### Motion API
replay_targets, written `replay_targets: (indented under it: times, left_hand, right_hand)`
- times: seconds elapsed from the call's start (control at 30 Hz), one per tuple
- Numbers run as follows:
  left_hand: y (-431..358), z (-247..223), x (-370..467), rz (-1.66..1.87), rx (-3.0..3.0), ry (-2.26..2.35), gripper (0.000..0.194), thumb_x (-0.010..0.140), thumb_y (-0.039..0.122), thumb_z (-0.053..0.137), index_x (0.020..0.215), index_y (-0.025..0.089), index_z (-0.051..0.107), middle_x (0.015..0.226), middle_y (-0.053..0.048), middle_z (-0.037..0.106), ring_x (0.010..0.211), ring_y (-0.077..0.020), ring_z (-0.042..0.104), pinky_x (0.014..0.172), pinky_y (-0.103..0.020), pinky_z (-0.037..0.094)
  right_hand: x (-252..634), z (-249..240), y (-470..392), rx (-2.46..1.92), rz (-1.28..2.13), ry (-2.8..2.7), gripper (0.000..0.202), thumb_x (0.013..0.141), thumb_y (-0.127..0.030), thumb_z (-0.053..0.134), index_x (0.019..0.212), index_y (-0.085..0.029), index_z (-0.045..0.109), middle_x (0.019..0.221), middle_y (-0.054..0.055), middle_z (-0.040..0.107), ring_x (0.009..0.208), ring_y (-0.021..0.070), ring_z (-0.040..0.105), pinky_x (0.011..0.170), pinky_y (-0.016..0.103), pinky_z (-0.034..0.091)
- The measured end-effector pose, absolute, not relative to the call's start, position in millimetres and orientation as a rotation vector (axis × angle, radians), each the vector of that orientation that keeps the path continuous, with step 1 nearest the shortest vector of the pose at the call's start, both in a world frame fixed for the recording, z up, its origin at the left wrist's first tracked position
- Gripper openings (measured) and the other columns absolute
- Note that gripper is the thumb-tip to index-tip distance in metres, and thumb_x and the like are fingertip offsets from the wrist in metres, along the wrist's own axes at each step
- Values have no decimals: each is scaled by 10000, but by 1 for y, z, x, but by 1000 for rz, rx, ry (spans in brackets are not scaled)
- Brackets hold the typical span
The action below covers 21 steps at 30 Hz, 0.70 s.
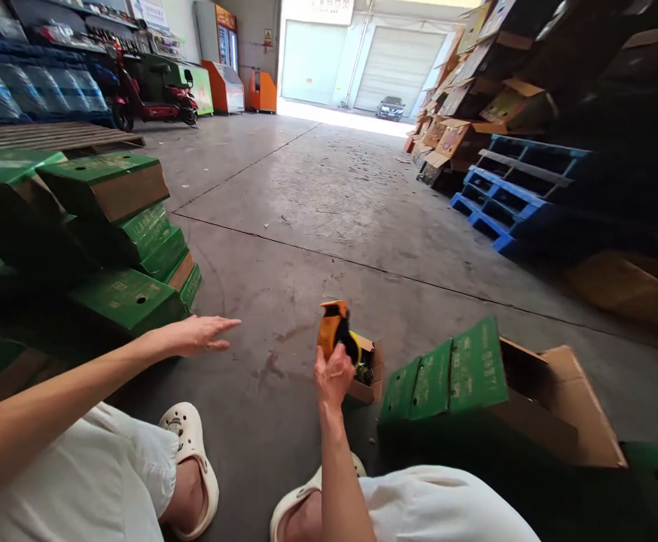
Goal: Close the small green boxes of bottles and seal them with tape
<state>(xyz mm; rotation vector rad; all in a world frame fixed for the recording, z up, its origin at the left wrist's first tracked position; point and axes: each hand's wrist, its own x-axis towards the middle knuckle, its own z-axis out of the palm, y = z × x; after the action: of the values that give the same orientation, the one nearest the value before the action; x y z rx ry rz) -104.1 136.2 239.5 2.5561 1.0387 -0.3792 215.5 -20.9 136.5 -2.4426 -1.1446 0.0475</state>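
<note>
My right hand point(333, 376) grips an orange and black tape dispenser point(336, 333) and holds it upright above the concrete floor, in front of a small open cardboard box point(370, 376). My left hand point(200, 333) is stretched out flat, fingers apart and empty, hovering beside a stack of flattened green cartons point(129, 248) on the left. A green carton with open brown flaps point(479, 391) lies on the floor to the right of my right hand. I sit low, with both knees and white clogs in view at the bottom.
Blue plastic pallets point(513, 192) and piled brown cardboard boxes point(476, 98) line the right side. A wooden pallet point(47, 135), a red scooter point(148, 98) and wrapped water bottles point(29, 86) stand at the far left. A car point(390, 108) is parked outside the open doorway.
</note>
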Motion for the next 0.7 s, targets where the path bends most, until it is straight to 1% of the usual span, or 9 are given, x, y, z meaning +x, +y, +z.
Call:
replay_targets:
  times: [0.1, 0.17, 0.2, 0.27, 0.33, 0.4, 0.5, 0.6, 0.7]
  left_hand:
    - [100, 247, -71, -547, 2490, 803, 712, 1022, 436, 509, 1693, 365, 284, 1726, -67, 386, 1602, -320, 338, 1261, -654, 269]
    - [86, 247, -64, -635, 2477, 731, 732, 995, 371, 545, 1687, 348, 308, 1716, -88, 403, 1602, -326, 338, 1258, -692, 238]
    - [84, 246, -65, -675, 2469, 712, 735, 983, 352, 559, 1681, 337, 329, 1707, -99, 419, 1597, -331, 347, 1256, -699, 236]
    - [86, 240, -71, -728, 2453, 706, 728, 968, 347, 585, 1665, 330, 374, 1684, -114, 455, 1573, -340, 391, 1249, -684, 269]
    - [91, 231, -78, -701, 2462, 721, 716, 963, 358, 602, 1651, 340, 404, 1656, -111, 499, 1519, -335, 477, 1240, -609, 338]
    - [96, 222, -82, -610, 2491, 713, 700, 970, 364, 604, 1644, 349, 418, 1632, -92, 535, 1448, -311, 564, 1211, -484, 413]
    - [97, 212, -83, -500, 2524, 680, 672, 991, 402, 596, 1640, 356, 427, 1603, -58, 573, 1387, -275, 620, 1164, -363, 454]
    - [94, 204, -84, -488, 2528, 659, 676, 984, 458, 617, 1631, 369, 441, 1569, -52, 608, 1368, -266, 631, 1164, -364, 447]
    - [94, 193, -86, -482, 2510, 636, 682, 947, 479, 658, 1600, 376, 490, 1497, -60, 669, 1330, -269, 655, 1152, -382, 454]
  right_hand:
    - [255, 143, -27, -2572, -163, -912, 430, 1037, -308, 479, 1355, -42, 591, 1261, 308, 679, 1265, 416, 576, 1049, 499, 408]
    - [269, 132, -34, -2670, -136, -846, 382, 1003, -217, 474, 1303, -57, 647, 1263, 300, 693, 1387, 431, 477, 1107, 568, 355]
    - [271, 122, -37, -2708, -76, -852, 375, 992, -207, 484, 1291, -75, 667, 1273, 285, 699, 1432, 428, 432, 1129, 604, 327]
    - [268, 102, -41, -2735, 38, -918, 406, 1002, -286, 532, 1351, -126, 662, 1366, 245, 674, 1492, 412, 365, 1157, 669, 278]
    - [260, 86, -42, -2732, 73, -987, 506, 999, -430, 600, 1444, -189, 619, 1480, 211, 605, 1534, 399, 304, 1165, 707, 253]
    - [253, 76, -41, -2760, 52, -1014, 517, 972, -482, 656, 1414, -215, 656, 1551, 208, 534, 1567, 401, 238, 1162, 711, 265]
    - [251, 72, -38, -2811, 30, -1051, 325, 944, -343, 669, 1221, -204, 767, 1608, 203, 460, 1592, 399, 179, 1157, 691, 302]
    - [254, 73, -39, -2806, 33, -1038, 281, 901, -195, 608, 1102, -200, 805, 1561, 181, 506, 1596, 384, 205, 1175, 653, 315]
    - [241, 72, -48, -2780, 14, -1066, 281, 871, -154, 578, 1020, -190, 813, 1510, 181, 548, 1585, 384, 257, 1200, 616, 304]
